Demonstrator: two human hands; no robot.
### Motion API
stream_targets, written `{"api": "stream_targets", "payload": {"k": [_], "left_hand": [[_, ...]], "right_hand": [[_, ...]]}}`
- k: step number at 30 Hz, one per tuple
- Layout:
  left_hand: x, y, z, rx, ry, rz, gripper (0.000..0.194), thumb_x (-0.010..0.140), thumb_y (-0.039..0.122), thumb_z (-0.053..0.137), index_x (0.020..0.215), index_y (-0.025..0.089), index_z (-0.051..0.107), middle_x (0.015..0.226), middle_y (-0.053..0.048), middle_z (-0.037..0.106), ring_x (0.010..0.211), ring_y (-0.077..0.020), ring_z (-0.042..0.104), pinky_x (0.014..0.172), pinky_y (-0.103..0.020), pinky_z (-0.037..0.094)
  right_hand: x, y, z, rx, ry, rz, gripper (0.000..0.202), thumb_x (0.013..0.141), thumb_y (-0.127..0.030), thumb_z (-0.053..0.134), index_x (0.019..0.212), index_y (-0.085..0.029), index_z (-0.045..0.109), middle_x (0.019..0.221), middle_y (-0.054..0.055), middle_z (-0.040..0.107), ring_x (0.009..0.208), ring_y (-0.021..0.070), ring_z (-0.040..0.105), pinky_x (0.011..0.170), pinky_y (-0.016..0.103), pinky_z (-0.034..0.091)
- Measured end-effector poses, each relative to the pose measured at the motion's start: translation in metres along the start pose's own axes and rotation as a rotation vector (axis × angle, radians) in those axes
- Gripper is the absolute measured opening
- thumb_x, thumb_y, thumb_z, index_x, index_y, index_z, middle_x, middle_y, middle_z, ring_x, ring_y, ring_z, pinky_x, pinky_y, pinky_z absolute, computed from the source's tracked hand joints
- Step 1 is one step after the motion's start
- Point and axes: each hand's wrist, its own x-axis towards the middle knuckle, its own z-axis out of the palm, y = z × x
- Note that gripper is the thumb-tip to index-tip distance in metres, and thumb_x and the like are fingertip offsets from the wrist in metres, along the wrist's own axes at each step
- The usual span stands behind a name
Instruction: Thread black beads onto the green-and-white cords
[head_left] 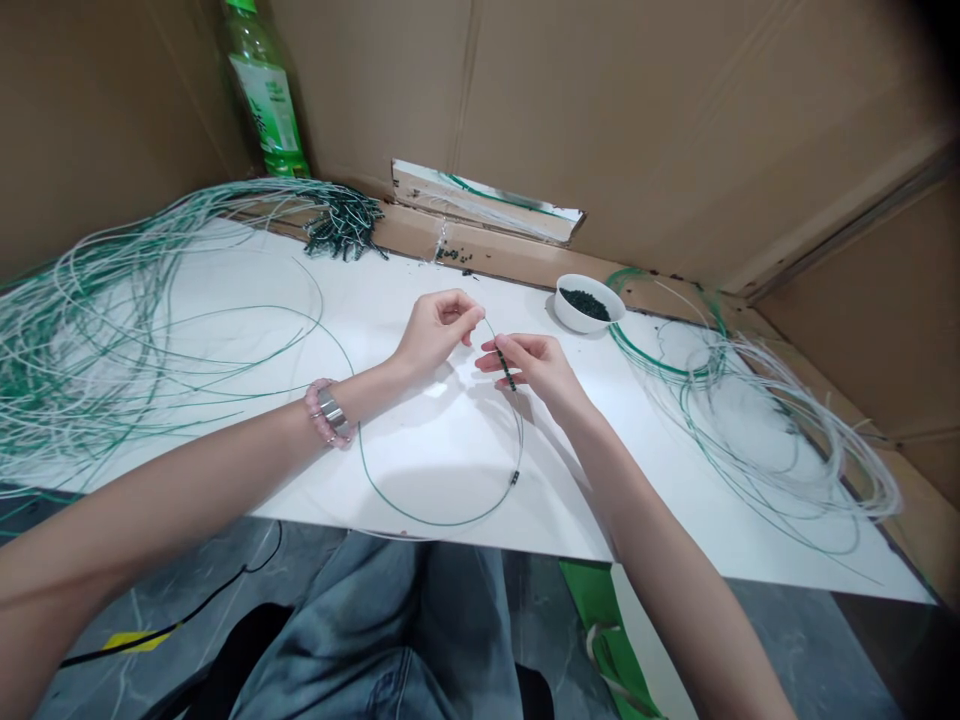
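A thin green wire (420,513) curves in a loop over the white table (247,400) in front of me. My left hand (435,330) pinches the wire's upper end between thumb and fingers. My right hand (534,365) grips the same wire a little to the right, where several small dark beads (507,374) sit on it. One more dark bead (514,478) rests lower on the loop. A pink bracelet and a watch are on my left wrist.
A white bowl (579,317) of dark beads stands behind my right hand. Loose green and white wires (82,330) pile up at the left, coiled wires (757,420) at the right. A green bottle (264,95) stands at the back. Cardboard walls enclose the table.
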Motion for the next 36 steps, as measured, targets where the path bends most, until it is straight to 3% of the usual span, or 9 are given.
{"api": "stream_targets", "payload": {"k": [4,9,19,25,36], "left_hand": [[-0.001,-0.001,0.001,0.006,-0.048,0.018,0.013,0.073,0.019,0.063,0.063,0.013,0.058,0.055,0.004,0.054,0.048,-0.0047,0.049,0.049,-0.016,0.042],[0.004,-0.002,-0.003,-0.015,0.022,0.027,0.013,0.073,0.015,0.063,0.062,0.013,0.057,0.052,0.005,0.052,0.045,-0.0039,0.048,0.047,-0.015,0.040],[0.005,-0.004,-0.004,-0.057,0.030,0.083,0.013,0.071,0.018,0.065,0.062,0.014,0.057,0.054,0.005,0.052,0.045,-0.0041,0.049,0.047,-0.016,0.043],[0.000,0.002,0.000,-0.062,0.047,0.029,0.013,0.069,0.017,0.064,0.059,0.014,0.057,0.054,0.005,0.052,0.047,-0.0047,0.048,0.049,-0.017,0.043],[-0.016,0.002,0.014,-0.066,-0.109,-0.173,0.014,0.067,0.023,0.067,0.061,0.013,0.061,0.054,0.003,0.056,0.046,-0.0053,0.050,0.048,-0.018,0.041]], "right_hand": [[0.000,0.000,-0.001,0.018,-0.001,-0.024,0.036,0.075,-0.051,0.067,0.085,-0.016,0.070,0.077,0.008,0.073,0.074,0.0167,0.068,0.059,0.025,0.050],[0.002,0.003,-0.003,0.032,-0.007,-0.023,0.032,0.069,-0.045,0.072,0.080,-0.015,0.070,0.073,0.006,0.072,0.071,0.0159,0.065,0.054,0.023,0.047],[0.005,0.003,-0.001,0.124,0.047,-0.064,0.025,0.062,-0.038,0.077,0.073,-0.015,0.073,0.060,-0.001,0.063,0.051,0.0056,0.044,0.045,0.019,0.032],[0.008,0.005,-0.004,0.261,0.141,-0.059,0.025,0.056,-0.036,0.080,0.069,-0.017,0.070,0.065,-0.001,0.064,0.059,0.0076,0.051,0.048,0.019,0.036],[0.012,0.011,0.000,0.510,0.240,0.020,0.008,0.074,-0.026,0.070,0.077,-0.020,0.066,0.075,-0.002,0.066,0.065,0.0069,0.060,0.057,0.014,0.050]]}}
